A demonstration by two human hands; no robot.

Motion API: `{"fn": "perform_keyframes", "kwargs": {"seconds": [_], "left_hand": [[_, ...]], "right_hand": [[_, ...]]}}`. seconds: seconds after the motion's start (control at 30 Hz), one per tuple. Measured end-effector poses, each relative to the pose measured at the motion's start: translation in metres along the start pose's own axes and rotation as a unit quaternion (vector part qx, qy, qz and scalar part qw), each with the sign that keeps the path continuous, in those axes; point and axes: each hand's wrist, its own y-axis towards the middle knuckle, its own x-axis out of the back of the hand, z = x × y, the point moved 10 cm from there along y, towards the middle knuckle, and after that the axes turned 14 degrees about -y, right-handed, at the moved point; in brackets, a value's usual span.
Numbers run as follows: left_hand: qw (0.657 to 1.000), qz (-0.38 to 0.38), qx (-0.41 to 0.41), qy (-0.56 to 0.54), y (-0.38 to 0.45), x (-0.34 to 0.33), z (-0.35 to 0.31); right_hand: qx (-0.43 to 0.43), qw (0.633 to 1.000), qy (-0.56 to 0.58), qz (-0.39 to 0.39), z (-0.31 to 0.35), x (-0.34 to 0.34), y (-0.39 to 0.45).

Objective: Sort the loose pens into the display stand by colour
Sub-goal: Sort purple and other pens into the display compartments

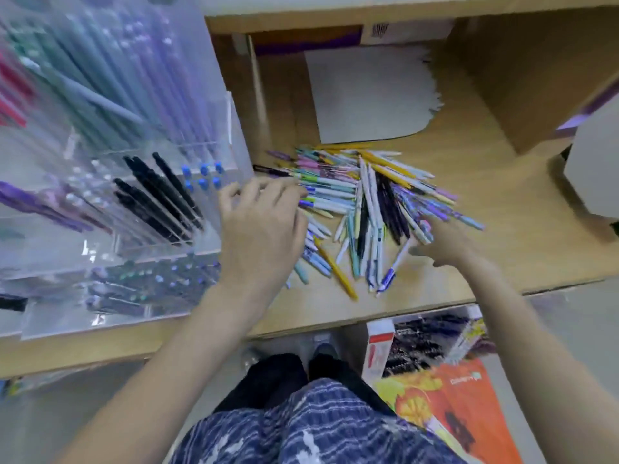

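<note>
The pens (365, 209) lie in a loose heap at the middle of the counter (485, 209) — white, yellow, purple, teal and dark barrels crossing each other, one yellow pen (336, 269) angled out at the near edge of the pile. Your left hand (264, 226) sits on the heap's left side, back toward you, its fingers (284, 190) curled down onto the pen ends there; whether they grip any one pen you cannot tell. Your right hand (449, 244) reaches in from the right and is blurred, with its fingers extended toward the pile's right edge and touching the pens there. The stand (207, 249) — clear acrylic, tiered — is at the left, just beside your left hand, with black pens (157, 195) and blue-capped ones in one row, green and purple ones farther back. A white sheet (368, 95) lies on the counter beyond the heap. An orange bag (469, 396) sits below the counter at the near right.
</note>
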Motion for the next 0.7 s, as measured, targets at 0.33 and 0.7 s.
{"fn": "perform_keyframes", "kwargs": {"seconds": [0.33,0.7], "left_hand": [[0.918,0.358,0.165,0.048,-0.081,-0.165,0.045],[0.924,0.347,0.16,-0.022,-0.101,-0.194,0.044]], "right_hand": [[0.04,0.989,0.137,-0.042,0.05,-0.067,-0.014],[0.149,0.978,0.128,-0.066,0.068,-0.038,-0.01]]}}
